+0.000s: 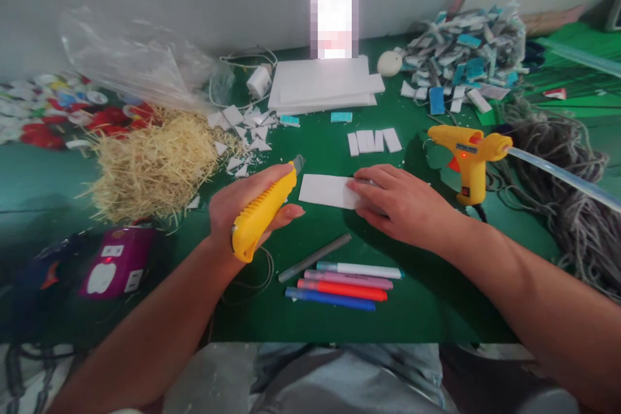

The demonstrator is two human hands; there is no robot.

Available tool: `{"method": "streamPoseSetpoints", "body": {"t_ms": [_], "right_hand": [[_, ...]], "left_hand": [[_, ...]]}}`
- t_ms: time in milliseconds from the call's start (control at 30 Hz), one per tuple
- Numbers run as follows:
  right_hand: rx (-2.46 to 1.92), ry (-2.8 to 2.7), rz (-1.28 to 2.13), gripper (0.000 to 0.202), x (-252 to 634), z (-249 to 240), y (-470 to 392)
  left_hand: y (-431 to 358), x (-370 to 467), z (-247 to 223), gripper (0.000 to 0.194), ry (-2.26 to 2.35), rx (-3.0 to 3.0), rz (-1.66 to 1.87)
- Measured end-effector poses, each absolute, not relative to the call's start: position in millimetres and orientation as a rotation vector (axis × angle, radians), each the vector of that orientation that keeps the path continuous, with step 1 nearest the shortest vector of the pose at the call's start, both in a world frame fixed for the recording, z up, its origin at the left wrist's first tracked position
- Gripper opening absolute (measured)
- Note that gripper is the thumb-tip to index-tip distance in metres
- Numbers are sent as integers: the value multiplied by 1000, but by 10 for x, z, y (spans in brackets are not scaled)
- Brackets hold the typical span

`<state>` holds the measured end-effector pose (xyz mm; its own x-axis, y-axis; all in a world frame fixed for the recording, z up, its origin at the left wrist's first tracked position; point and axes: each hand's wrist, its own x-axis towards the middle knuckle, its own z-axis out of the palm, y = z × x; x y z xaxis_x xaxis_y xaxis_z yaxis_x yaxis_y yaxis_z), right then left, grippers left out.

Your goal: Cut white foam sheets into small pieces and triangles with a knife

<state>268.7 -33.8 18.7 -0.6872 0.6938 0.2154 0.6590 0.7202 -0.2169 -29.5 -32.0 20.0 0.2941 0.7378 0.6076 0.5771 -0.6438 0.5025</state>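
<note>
My left hand is closed round a yellow utility knife, its blade pointing up and away, just left of a white foam board strip. The strip lies flat on the green table, and my right hand grips its right end with the fingers bent over it. Part of the strip is hidden under those fingers. Beyond it sit several small cut white pieces. Two blue-topped pieces lie farther back. Nearer me are several markers and a grey stick.
A yellow glue gun with a clear stick stands right, beside grey yarn. White boards and a heap of scraps are at the back. Straw, triangular offcuts and a purple box are left.
</note>
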Motion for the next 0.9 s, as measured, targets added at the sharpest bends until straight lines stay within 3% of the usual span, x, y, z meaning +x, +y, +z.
{"method": "streamPoseSetpoints", "body": {"t_ms": [200, 900], "right_hand": [[-1077, -2629, 194, 39, 2706, 190, -344], [-1109, -2651, 158, 41, 2679, 206, -362]], "left_hand": [[-347, -270, 220, 33, 1235, 2350, 1278], [-345, -199, 236, 34, 1083, 2707, 1145]]}}
